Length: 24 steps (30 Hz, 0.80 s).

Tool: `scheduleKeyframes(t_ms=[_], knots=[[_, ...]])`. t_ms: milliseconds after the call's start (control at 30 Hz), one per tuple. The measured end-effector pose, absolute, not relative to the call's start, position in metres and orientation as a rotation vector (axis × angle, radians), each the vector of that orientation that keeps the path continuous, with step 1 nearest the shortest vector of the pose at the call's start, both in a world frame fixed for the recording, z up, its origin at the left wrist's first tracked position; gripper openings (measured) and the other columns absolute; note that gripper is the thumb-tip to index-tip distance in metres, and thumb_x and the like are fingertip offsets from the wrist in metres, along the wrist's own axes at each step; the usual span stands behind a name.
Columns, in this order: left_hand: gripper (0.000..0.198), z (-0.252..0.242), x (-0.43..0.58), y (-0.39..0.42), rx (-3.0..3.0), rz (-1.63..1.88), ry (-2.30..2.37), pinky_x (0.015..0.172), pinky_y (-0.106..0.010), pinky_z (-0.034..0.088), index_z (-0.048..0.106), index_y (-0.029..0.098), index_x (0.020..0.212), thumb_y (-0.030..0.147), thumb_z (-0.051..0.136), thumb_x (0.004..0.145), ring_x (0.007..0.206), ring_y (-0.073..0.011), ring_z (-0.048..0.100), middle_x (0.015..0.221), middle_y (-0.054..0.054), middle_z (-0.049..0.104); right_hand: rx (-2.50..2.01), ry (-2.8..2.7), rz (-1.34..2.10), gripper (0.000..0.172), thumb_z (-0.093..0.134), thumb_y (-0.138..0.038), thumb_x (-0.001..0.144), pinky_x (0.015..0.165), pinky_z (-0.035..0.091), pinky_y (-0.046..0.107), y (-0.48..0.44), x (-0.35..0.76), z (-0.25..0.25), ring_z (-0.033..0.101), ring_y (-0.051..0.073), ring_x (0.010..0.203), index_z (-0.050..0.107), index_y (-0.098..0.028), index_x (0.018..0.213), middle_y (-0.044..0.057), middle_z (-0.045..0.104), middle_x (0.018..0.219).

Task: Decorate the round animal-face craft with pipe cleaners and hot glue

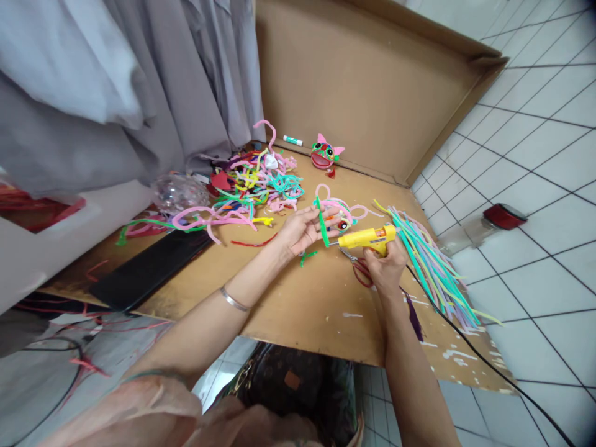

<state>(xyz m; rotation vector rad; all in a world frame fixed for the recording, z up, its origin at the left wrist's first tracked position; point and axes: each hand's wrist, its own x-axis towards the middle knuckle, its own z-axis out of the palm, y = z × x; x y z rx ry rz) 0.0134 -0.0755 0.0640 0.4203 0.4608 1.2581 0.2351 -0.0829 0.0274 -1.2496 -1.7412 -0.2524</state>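
Observation:
In my right hand (387, 264) is a yellow hot glue gun (365, 239), its nozzle pointing left. My left hand (305, 231) grips a green pipe cleaner piece (322, 222), held upright, and the nozzle tip is close to its lower end; whether they touch I cannot tell. Behind my left fingers lies a partly hidden pipe cleaner figure (343, 223) with a round eye and pink loops. Red-handled scissors (363, 273) rest under the glue gun. A small green scrap (307, 256) lies just below my left hand.
A tangled heap of coloured pipe cleaners (261, 180) covers the back left, and straight ones (428, 267) lie at right. A finished-looking animal face (323, 152) and a glue stick (293, 141) stand near the cardboard wall (372, 87). A black cord (465, 335) crosses the right side.

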Motion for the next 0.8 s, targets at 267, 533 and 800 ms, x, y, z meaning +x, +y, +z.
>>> scheduleKeyframes(t_ms=[267, 533, 800], knots=[[0.017, 0.065, 0.013, -0.074, 0.390, 1.260, 0.468, 0.103, -0.059, 0.047, 0.055, 0.013, 0.084, 0.010, 0.042, 0.095, 0.112, -0.0271, 0.068, 0.109, -0.016, 0.074, -1.247, -1.727, -0.161, 0.007, 0.057, -0.028, 0.070, 0.062, 0.044, 0.028, -0.083, 0.234, 0.031, 0.048, 0.015, 0.062, 0.056, -0.021, 0.071, 0.000, 0.055, 0.069], [0.012, 0.060, 0.011, -0.071, 0.401, 1.276, 0.455, 0.106, -0.061, 0.043, 0.055, 0.014, 0.085, 0.010, 0.046, 0.092, 0.116, -0.0277, 0.066, 0.113, -0.016, 0.073, -1.509, -1.418, 0.032, 0.031, 0.067, -0.048, 0.064, 0.059, 0.040, 0.028, -0.069, 0.247, 0.030, 0.044, 0.014, 0.059, 0.058, -0.019, 0.071, -0.001, 0.057, 0.064], [0.009, 0.058, 0.011, -0.071, 0.466, 1.322, 0.534, 0.102, -0.054, 0.050, 0.059, 0.014, 0.084, 0.008, 0.054, 0.088, 0.103, -0.0243, 0.072, 0.096, -0.012, 0.076, -1.973, -1.072, 0.069, 0.049, 0.051, -0.060, 0.081, 0.061, 0.042, 0.033, -0.052, 0.288, 0.010, 0.059, 0.025, 0.070, 0.066, -0.014, 0.086, 0.014, 0.070, 0.079]])
